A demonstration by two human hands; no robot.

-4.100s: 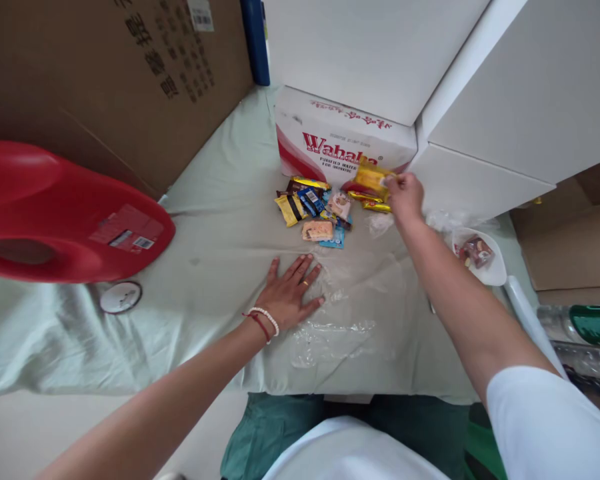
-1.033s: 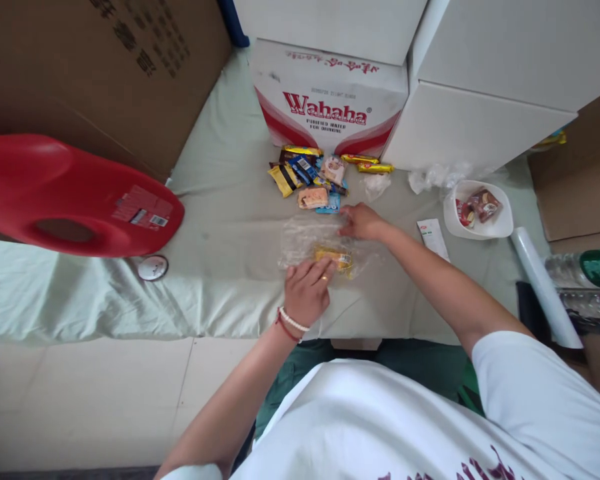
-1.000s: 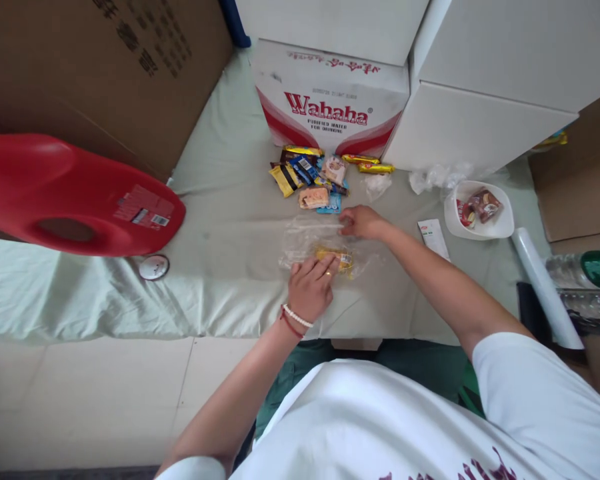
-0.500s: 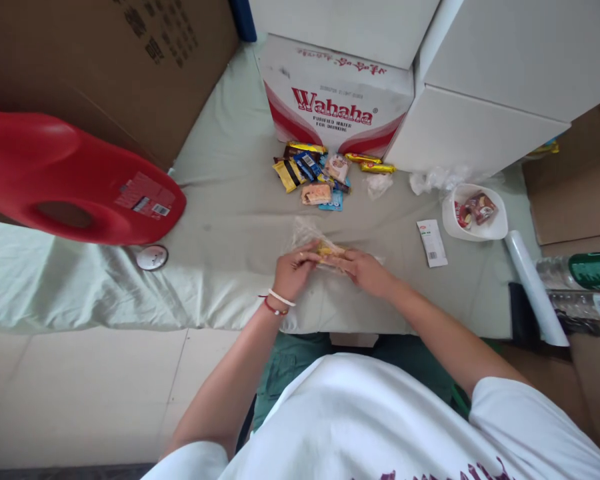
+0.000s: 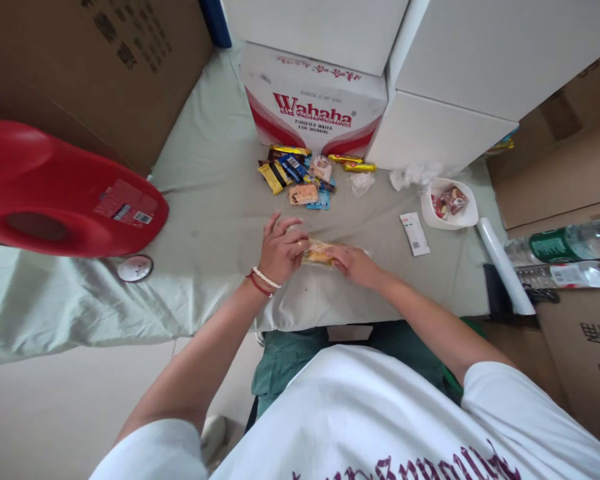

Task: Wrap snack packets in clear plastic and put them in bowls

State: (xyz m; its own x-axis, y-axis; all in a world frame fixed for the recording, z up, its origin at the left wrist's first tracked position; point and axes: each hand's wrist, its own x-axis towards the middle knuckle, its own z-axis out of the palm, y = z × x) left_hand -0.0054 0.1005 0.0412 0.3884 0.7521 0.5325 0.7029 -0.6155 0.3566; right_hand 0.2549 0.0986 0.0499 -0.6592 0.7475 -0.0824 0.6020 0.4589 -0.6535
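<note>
A yellow snack in clear plastic wrap [image 5: 319, 253] lies low over the cloth in front of me, between my hands. My right hand [image 5: 356, 265] closes its fingers on the right end of the wrapped snack. My left hand [image 5: 281, 255] is at the other end, thumb and index finger together at the wrap's edge. The other left fingers fan upward, apart from the wrap. Just beyond lies a pile of small packaged snacks, with a pinkish packet [image 5: 304, 194] and a yellow-and-black packet [image 5: 274, 178] nearest.
A Wahaha carton [image 5: 313, 107] stands behind the pile. On the right are a white bowl [image 5: 475, 217] holding packets, a white sachet [image 5: 414, 235], a white roll [image 5: 505, 267] and plastic bottles [image 5: 555, 247]. A red jug [image 5: 75, 227] and a round tin [image 5: 135, 268] are at left.
The loose plastic that spread beyond my left hand is now drawn in close around the snack. My left fingers have lifted and fanned out. The view has shifted rightward.
</note>
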